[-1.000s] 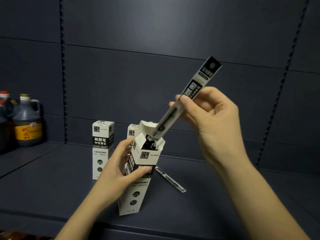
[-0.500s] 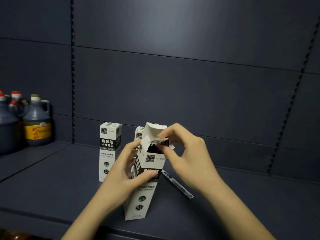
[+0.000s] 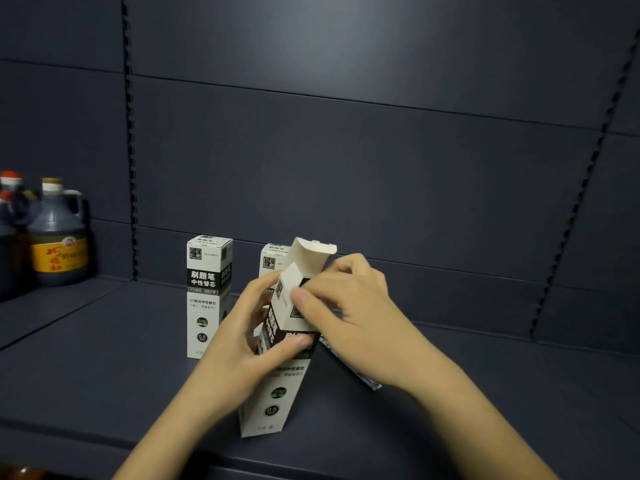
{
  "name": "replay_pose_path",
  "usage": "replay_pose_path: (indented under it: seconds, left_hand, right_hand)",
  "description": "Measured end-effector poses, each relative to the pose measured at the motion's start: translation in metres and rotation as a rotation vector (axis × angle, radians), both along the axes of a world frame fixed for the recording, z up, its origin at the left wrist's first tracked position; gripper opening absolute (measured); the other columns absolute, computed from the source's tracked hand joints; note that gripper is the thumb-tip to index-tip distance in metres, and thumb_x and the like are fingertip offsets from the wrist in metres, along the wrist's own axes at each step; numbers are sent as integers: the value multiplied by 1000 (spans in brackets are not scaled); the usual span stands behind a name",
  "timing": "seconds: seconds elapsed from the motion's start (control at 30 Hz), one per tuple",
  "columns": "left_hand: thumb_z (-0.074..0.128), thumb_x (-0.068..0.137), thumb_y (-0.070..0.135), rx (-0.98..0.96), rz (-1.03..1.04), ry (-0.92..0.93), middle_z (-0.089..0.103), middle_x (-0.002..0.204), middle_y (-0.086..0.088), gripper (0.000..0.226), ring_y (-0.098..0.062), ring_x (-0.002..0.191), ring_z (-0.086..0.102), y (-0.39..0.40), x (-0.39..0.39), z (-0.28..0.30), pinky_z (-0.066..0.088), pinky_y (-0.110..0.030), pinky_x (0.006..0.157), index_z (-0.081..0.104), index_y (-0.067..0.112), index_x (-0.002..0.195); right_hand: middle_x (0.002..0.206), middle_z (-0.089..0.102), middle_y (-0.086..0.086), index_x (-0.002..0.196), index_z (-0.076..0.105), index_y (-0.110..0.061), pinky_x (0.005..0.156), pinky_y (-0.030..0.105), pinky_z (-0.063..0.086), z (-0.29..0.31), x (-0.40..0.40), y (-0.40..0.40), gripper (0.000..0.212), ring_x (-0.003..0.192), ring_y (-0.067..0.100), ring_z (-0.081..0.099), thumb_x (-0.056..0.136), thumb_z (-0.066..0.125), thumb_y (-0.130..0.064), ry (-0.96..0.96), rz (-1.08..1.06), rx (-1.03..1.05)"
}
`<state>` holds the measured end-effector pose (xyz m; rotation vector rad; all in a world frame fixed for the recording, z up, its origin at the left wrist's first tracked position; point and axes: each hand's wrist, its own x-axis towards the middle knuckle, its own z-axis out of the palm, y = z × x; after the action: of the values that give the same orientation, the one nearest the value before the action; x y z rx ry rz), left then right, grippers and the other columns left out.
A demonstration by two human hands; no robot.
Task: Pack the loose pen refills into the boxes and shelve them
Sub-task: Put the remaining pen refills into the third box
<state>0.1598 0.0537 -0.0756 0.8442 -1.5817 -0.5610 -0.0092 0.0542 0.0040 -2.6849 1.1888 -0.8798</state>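
A white and black refill box stands tilted near the front of the dark shelf, its top lid flap raised. My left hand grips the box around its middle. My right hand rests on the box's open top, thumb pressing a small side flap. The refill that went in is out of sight. One loose packaged refill lies on the shelf behind my right wrist. Two closed boxes stand further back, one at the left and another mostly hidden behind my hands.
Dark sauce jugs with an orange label stand at the far left on the neighbouring shelf section. The shelf's back panel rises close behind the boxes. Bare shelf surface stretches to the right.
My right hand pushed the long packaged refill down into the open box and let it go. It now presses on the box's top flaps. The left hand kept its hold.
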Motion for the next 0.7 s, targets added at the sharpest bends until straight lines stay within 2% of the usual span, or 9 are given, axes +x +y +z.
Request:
replay_pose_path:
  seconds: [0.07, 0.2, 0.27, 0.33, 0.4, 0.5, 0.6, 0.63, 0.7]
  left_hand:
    - [76, 69, 39, 4, -4, 14, 64, 128, 10, 67, -9, 118, 64, 0, 0, -1, 53, -35, 98, 50, 45, 129]
    - [74, 70, 36, 20, -35, 15, 65, 127, 9, 62, -10, 118, 63, 1, 0, 1, 53, -31, 95, 51, 52, 126]
    - [75, 71, 33, 26, -42, 13, 65, 129, 7, 65, -12, 119, 63, 1, 1, 1, 53, -36, 97, 50, 46, 130]
    - [78, 70, 32, 45, -48, 26, 65, 129, 2, 70, -14, 120, 63, 1, 2, 1, 51, -45, 100, 49, 39, 134]
    - [80, 69, 33, 50, -42, 31, 64, 130, 3, 72, -15, 121, 63, 2, 3, 2, 49, -50, 103, 49, 39, 133]
    - [80, 69, 35, 48, -14, 24, 64, 131, 5, 69, -15, 122, 61, 3, 5, 2, 46, -54, 105, 50, 44, 131]
    - [80, 67, 35, 62, -2, 48, 64, 129, 4, 69, -15, 120, 62, 4, 8, 1, 48, -55, 103, 51, 44, 129]
    - [80, 67, 35, 66, -1, 53, 64, 128, 4, 70, -16, 120, 63, 4, 8, 1, 48, -55, 103, 51, 44, 130]
    - [81, 67, 35, 64, -1, 53, 64, 127, 4, 70, -15, 119, 63, 5, 9, 1, 50, -53, 102, 52, 43, 129]
  right_hand:
    - [95, 61, -12, 75, 64, -20, 107, 35, 19, -3, 5, -3, 67, 110, 6, 31, 86, 19, -69, 50, -24, -43]
    - [99, 39, -11, 51, 44, -26, 109, 39, 20, 5, 11, 3, 60, 108, 11, 31, 86, 25, -72, 104, -90, -36]
    - [97, 36, -9, 51, 46, -26, 109, 40, 22, 14, 10, 5, 60, 106, 12, 31, 88, 27, -70, 168, -96, -18]
    - [95, 39, -9, 58, 56, -24, 107, 37, 23, 16, 4, 4, 60, 104, 11, 31, 88, 27, -68, 200, -48, -11]
    - [95, 45, -11, 74, 68, -25, 103, 30, 29, 14, -8, 2, 57, 102, 8, 36, 88, 30, -66, 103, 28, -29]
    - [94, 57, -13, 89, 76, -28, 90, 15, 38, 7, -30, -7, 40, 103, 9, 51, 91, 45, -54, -310, 112, -94]
    - [90, 69, -9, 85, 76, -20, 83, 18, 46, -16, -46, -35, 21, 93, 9, 64, 96, 58, -23, -658, 49, -72]
    - [87, 71, -8, 82, 76, -19, 81, 22, 49, -28, -47, -49, 19, 88, 8, 66, 95, 61, -15, -666, -39, -65]
    - [82, 73, -3, 79, 75, -16, 76, 24, 49, -55, -47, -78, 13, 79, 12, 66, 89, 67, -13, -480, -220, -1]
